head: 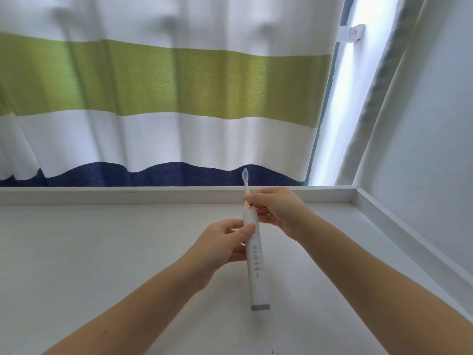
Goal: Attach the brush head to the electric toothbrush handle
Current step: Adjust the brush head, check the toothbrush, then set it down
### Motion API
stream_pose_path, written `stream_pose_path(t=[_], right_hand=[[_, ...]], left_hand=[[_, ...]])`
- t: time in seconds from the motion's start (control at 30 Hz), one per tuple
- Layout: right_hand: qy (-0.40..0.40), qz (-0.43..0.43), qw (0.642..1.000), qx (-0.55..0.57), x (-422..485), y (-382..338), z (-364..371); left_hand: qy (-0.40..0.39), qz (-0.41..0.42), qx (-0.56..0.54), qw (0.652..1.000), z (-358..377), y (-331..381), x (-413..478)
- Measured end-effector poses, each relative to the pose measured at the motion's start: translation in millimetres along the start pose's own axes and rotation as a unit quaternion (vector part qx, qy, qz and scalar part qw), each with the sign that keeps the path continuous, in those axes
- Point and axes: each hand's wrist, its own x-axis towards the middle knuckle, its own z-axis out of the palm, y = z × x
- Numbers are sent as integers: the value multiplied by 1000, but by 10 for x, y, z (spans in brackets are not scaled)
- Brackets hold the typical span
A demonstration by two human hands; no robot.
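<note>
My view, near first: white tabletop (pixel 102 252), bare. Left hand (pixel 220 244) at centre pinches toothbrush handle (pixel 257 267) mid-shaft, held upright above surface. Right hand (pixel 276 208), toward 1 o'clock, pinches brush head (pixel 246 180) at joint. Raised white rim (pixel 153 194) beyond. At 12 o'clock, striped curtain (pixel 163 85); window strip (pixel 337 98) at 2 o'clock.
</note>
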Motion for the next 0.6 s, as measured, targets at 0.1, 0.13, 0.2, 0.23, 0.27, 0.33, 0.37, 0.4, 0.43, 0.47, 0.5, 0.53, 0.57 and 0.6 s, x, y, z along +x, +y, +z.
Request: stream_pose_path(t=[0.1,0.13,0.2,0.23,0.27,0.33,0.37,0.4,0.43,0.47,0.5,0.53,0.57,0.6], right_hand=[[22,14,1000,11,54,71,20],[30,19,999,6,71,98,32],[46,24,999,-18,108,147,57],[53,26,998,-29,127,169,69],[61,27,997,-38,147,187,81],[77,34,995,-50,189,218,102],[85,36,994,-52,207,230,111],[93,37,994,-51,226,240,120],[98,38,993,-49,242,251,128],[102,40,993,-50,258,263,137],[105,43,992,-55,274,274,148],[108,47,991,-60,286,290,159],[112,50,990,-65,298,305,171],[118,50,989,-71,312,323,185]], left_hand=[[47,-1,40,998,-29,17,50],[51,-3,48,998,-32,15,62],[58,-4,59,997,-49,8,87],[60,-7,63,996,-61,3,101],[62,-11,67,996,-71,-2,120],[64,-20,84,994,-91,-19,160],[66,-22,97,993,-100,-27,180],[68,-21,107,992,-104,-32,202],[70,-18,112,991,-111,-36,223],[72,-16,115,991,-119,-38,246],[75,-16,118,990,-131,-39,271],[77,-16,125,989,-143,-38,296],[80,-18,134,988,-156,-39,320],[84,-20,145,986,-164,-40,343]])
